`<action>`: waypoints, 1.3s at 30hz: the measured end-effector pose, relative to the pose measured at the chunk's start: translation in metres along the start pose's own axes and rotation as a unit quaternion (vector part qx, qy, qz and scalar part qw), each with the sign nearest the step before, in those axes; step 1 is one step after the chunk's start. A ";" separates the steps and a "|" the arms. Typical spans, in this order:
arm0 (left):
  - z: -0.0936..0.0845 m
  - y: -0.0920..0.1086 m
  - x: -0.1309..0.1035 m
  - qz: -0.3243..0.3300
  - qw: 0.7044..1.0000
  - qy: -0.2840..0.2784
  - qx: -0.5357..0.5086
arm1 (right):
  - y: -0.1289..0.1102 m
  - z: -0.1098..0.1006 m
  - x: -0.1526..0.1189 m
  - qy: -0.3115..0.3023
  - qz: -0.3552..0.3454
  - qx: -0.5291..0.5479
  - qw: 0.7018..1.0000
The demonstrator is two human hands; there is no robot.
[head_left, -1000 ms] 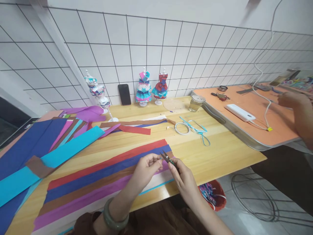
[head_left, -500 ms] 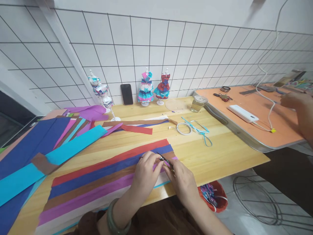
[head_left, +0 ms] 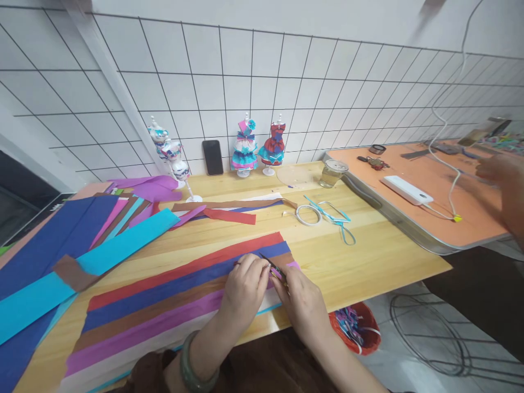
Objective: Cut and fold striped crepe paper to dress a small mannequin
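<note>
My left hand (head_left: 244, 286) rests over the striped crepe paper, its thumb and fingertips pinched together. What they hold is too small to make out. Close against it, my right hand (head_left: 305, 303) is closed around small dark scissors (head_left: 275, 265), whose pointed tip angles up and left over the left fingertips. Underneath both hands lies a sheet of crepe paper in stripes: a red strip (head_left: 184, 267), a blue strip (head_left: 164, 289), a brown strip (head_left: 139, 314), a purple strip (head_left: 135, 339) and a white one, with a light blue edge at the front.
Loose crepe strips, including a turquoise strip (head_left: 131, 240), cover the table's left side. Dressed mini mannequins (head_left: 244, 150), a phone (head_left: 213, 157) and a lidded cup (head_left: 333, 173) stand behind. A tape roll (head_left: 308, 215) lies right of centre. A red basket (head_left: 360, 327) holds scraps below. Another person's hand (head_left: 501, 169) is over the orange table.
Both my hands stay nearly in place, with slight finger movement and a small shift of the scissors leftward. The other person's hand has moved a little right.
</note>
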State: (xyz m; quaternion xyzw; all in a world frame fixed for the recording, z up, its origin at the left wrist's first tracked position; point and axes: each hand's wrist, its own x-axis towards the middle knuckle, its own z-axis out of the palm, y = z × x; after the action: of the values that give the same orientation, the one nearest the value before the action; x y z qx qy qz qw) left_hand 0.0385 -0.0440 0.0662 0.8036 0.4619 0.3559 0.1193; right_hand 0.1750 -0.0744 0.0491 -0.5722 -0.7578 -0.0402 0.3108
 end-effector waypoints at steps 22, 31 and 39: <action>0.001 0.000 -0.003 -0.067 0.997 -0.004 -0.041 | -0.005 0.001 0.002 -0.012 0.017 -0.022 1.000; -0.001 -0.003 0.001 -0.262 0.896 -0.012 -0.358 | 0.021 -0.002 0.004 -0.008 0.116 0.039 0.992; -0.001 0.006 0.000 -0.336 0.732 -0.116 -0.582 | 0.032 -0.022 0.005 -0.026 0.285 0.352 0.891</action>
State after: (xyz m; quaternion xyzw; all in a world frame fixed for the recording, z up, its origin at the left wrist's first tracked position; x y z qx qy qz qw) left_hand 0.0417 -0.0474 0.0699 0.4049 0.3870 0.3963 0.7275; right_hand 0.2120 -0.0678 0.0598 -0.6178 -0.5344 0.3344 0.4700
